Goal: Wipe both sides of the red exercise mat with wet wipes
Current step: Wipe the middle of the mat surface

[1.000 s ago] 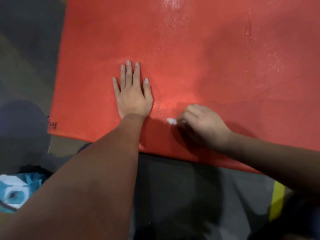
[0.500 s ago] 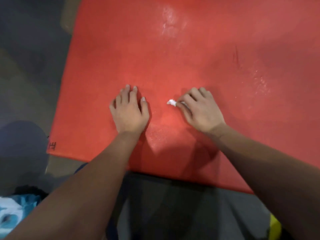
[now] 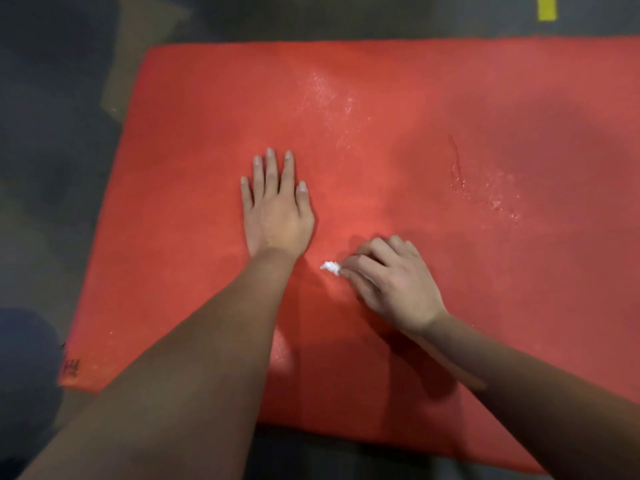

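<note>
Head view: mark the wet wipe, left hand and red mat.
wet wipe (image 3: 330, 267), head view, the white crumpled end that shows.
left hand (image 3: 277, 216), head view, back of the hand.
red mat (image 3: 450, 81), head view, bare surface near its far edge.

Dark grey floor (image 3: 52, 168); yellow tape strip (image 3: 546, 6) at far edge.

Dim, soft focus, dark blurred edges

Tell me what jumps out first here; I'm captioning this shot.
The red exercise mat fills most of the view, over a dark floor. Near its middle the left hand lies flat, and beside it the right hand grips a small white wipe. Wet patches glint farther up.
</note>
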Available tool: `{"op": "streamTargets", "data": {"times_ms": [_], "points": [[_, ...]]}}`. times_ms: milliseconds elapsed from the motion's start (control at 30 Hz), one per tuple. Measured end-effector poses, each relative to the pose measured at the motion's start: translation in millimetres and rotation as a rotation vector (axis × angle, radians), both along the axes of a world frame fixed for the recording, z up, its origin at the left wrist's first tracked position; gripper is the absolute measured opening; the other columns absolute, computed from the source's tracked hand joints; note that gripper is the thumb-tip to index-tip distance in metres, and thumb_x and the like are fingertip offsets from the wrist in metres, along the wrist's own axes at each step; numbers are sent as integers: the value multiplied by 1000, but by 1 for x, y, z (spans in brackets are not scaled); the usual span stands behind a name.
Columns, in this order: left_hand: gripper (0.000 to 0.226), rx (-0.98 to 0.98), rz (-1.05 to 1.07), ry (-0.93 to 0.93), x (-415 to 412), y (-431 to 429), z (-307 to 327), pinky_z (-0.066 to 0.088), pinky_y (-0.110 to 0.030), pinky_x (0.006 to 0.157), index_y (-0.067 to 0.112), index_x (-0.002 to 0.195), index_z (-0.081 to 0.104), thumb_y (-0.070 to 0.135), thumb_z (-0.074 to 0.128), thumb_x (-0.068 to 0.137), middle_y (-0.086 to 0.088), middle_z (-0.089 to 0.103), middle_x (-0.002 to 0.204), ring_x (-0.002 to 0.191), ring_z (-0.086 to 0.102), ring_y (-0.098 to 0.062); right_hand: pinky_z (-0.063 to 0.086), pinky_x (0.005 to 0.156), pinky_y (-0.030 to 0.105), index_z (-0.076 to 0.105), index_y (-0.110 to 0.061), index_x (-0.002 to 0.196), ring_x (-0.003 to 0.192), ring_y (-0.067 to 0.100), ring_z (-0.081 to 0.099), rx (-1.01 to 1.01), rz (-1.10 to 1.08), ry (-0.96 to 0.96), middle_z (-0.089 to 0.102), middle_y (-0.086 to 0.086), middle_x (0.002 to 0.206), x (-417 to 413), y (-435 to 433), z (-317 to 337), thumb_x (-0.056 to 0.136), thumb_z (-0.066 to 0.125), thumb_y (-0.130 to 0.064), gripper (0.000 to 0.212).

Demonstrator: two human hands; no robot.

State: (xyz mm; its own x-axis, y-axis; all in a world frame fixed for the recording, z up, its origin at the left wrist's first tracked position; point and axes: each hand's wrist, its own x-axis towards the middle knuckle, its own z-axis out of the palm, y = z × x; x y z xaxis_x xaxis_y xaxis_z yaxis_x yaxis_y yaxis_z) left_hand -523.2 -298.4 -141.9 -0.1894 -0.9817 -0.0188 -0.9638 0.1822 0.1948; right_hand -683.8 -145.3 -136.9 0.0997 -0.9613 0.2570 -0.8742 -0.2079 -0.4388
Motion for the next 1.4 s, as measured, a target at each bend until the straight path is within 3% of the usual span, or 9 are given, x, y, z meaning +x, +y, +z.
{"op": "streamTargets", "data": {"times_ms": [200,367,567,700,767,933,1133,1300,1400], "points": [[62,-57,23,-16,-1,-1,-5,8,-47,128,26,162,27,40,24,102,-1,17,171,158,8,-21,37,66,40,73,-32,95,82,23,52,-3,-23,-24,64,-11,93,-4,-18,1,102,54,-44,24],[63,-33,43,-2,-4,-1,-1,7,-46,128,28,162,26,41,25,101,2,15,171,158,6,-17,40,67,42,74,-27,94,82,29,51,22,-368,-85,65,-5,91,-30,-86,-1,97,64,-37,16],[63,-31,37,-2,-3,-3,-4,8,-49,128,28,163,23,39,30,101,1,14,171,159,4,-18,20,73,32,73,-30,94,85,21,53,55,62,-13,65,-11,91,-34,-89,9,99,51,-41,25],[65,-16,30,-27,-2,-5,-6,7,-48,128,28,163,19,40,30,101,1,11,172,159,2,-18,14,73,31,74,-31,90,90,25,52,94,-235,-15,63,-9,88,-56,-146,10,92,63,-43,16],[65,-15,32,-34,-2,-5,-5,8,-49,128,28,163,19,40,29,100,1,10,172,159,2,-18,20,76,32,74,-29,89,91,27,51,111,-298,-72,61,-7,87,-55,-161,12,92,65,-41,15],[66,-9,31,-37,-4,-5,-4,7,-50,128,28,164,18,39,29,100,1,8,172,159,0,-18,48,75,44,72,-23,86,84,31,56,179,-42,-88,62,0,85,-47,-162,13,91,66,-35,15],[66,1,29,-53,-4,-6,-4,6,-50,128,27,164,17,39,29,100,1,6,172,159,-1,-18,46,77,47,71,-14,89,91,36,53,114,-421,-2,61,7,91,-70,-208,14,95,55,-43,34],[68,-2,28,-54,-3,-6,-5,8,-50,128,28,164,18,40,31,99,1,7,172,159,1,-19,51,75,44,66,-13,88,90,32,56,203,-237,-87,59,7,91,-50,-183,25,100,57,-43,34],[68,1,37,-45,-3,-8,-5,7,-50,128,28,163,18,40,31,98,1,7,172,159,2,-19,50,72,48,68,-13,89,87,37,58,132,-170,20,61,10,91,-59,-206,23,97,57,-45,35]]}}
